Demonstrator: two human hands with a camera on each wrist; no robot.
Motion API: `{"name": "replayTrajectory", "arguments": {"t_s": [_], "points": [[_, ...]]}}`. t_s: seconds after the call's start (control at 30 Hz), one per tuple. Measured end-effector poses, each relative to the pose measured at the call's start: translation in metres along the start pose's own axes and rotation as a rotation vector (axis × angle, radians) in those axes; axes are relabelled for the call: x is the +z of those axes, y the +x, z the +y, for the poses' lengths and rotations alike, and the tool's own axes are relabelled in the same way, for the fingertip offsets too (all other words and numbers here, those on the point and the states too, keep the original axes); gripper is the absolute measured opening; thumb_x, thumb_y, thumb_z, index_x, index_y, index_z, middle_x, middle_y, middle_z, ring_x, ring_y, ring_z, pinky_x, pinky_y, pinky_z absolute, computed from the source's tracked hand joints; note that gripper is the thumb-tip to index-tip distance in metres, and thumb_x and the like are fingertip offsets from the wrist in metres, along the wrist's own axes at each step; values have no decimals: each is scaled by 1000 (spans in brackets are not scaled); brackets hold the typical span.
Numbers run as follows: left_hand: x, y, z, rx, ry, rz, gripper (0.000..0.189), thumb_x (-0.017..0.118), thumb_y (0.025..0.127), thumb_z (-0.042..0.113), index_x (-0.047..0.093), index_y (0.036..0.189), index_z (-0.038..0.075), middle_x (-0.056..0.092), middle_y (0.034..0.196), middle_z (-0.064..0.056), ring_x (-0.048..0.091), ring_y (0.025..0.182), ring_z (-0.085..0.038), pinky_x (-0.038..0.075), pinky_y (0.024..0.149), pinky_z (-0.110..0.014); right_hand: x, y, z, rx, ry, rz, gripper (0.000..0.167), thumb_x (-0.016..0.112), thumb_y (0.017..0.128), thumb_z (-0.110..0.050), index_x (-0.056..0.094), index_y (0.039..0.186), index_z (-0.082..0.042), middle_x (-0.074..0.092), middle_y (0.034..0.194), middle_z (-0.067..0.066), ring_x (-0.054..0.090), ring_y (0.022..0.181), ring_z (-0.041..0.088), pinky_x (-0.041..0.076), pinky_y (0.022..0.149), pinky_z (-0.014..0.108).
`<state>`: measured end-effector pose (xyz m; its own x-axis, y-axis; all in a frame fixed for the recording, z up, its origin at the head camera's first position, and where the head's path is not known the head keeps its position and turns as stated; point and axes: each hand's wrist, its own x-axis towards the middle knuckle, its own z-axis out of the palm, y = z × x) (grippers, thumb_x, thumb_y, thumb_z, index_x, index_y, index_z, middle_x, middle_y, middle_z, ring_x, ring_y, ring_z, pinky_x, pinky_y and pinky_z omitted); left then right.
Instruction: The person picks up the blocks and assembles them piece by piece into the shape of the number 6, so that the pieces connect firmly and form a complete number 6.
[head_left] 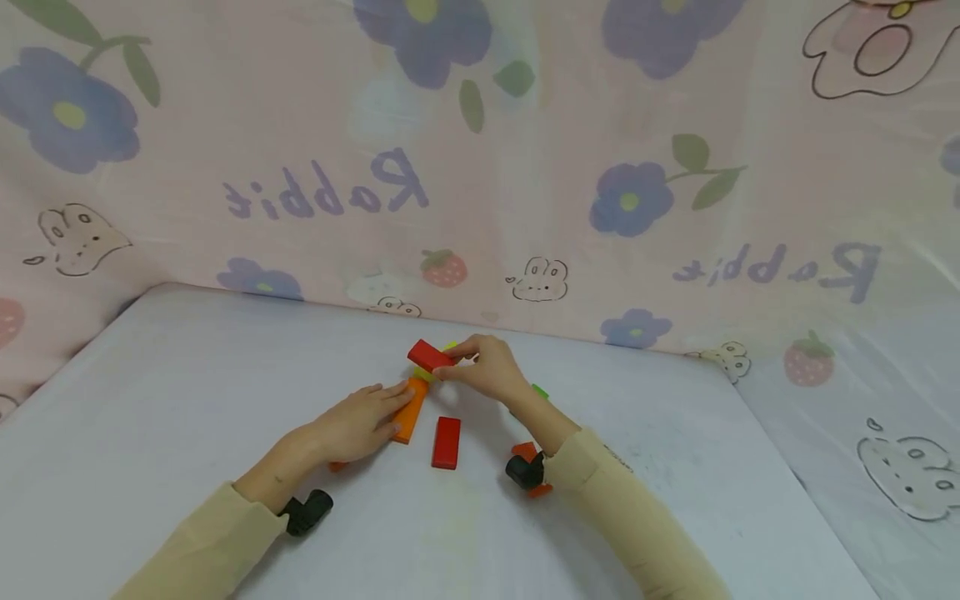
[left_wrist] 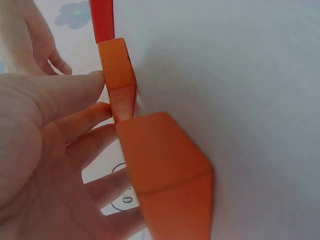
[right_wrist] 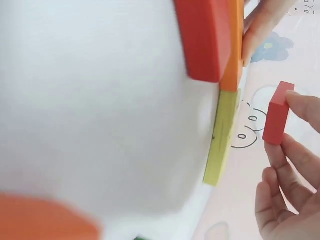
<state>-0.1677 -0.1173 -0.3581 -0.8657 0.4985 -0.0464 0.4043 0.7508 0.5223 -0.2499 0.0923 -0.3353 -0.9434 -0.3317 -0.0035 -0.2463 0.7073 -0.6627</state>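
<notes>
My right hand [head_left: 487, 367] pinches a red block [right_wrist: 278, 114] between thumb and fingers, above a yellow-green block [right_wrist: 223, 137]. The held block hides part of the yellow-green one in the head view. My left hand [head_left: 363, 425] touches one long side of an orange block [head_left: 409, 410], with its thumb and fingertips on that side. The orange block lies end to end with the yellow-green block. Another red block [head_left: 446, 442] lies on the table, right of the orange block.
A second orange block [left_wrist: 167, 165] lies under my left wrist. Orange pieces [head_left: 525, 452] and a green piece [head_left: 540, 391] lie near my right forearm, partly hidden. Behind the white table [head_left: 225, 375] hangs a printed curtain [head_left: 480, 208].
</notes>
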Motion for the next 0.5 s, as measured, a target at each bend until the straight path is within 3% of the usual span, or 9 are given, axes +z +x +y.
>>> {"name": "replayTrajectory", "arguments": {"t_s": [0.5], "points": [[-1, 2, 0, 1, -1, -5, 51, 59, 93, 12, 45, 140, -3, 39, 149, -22, 36, 133, -51, 30, 109, -61, -11, -24, 24, -15, -85, -48, 31, 80, 78, -29, 76, 106, -15, 69, 97, -3, 55, 93, 17, 48, 79, 28]]}}
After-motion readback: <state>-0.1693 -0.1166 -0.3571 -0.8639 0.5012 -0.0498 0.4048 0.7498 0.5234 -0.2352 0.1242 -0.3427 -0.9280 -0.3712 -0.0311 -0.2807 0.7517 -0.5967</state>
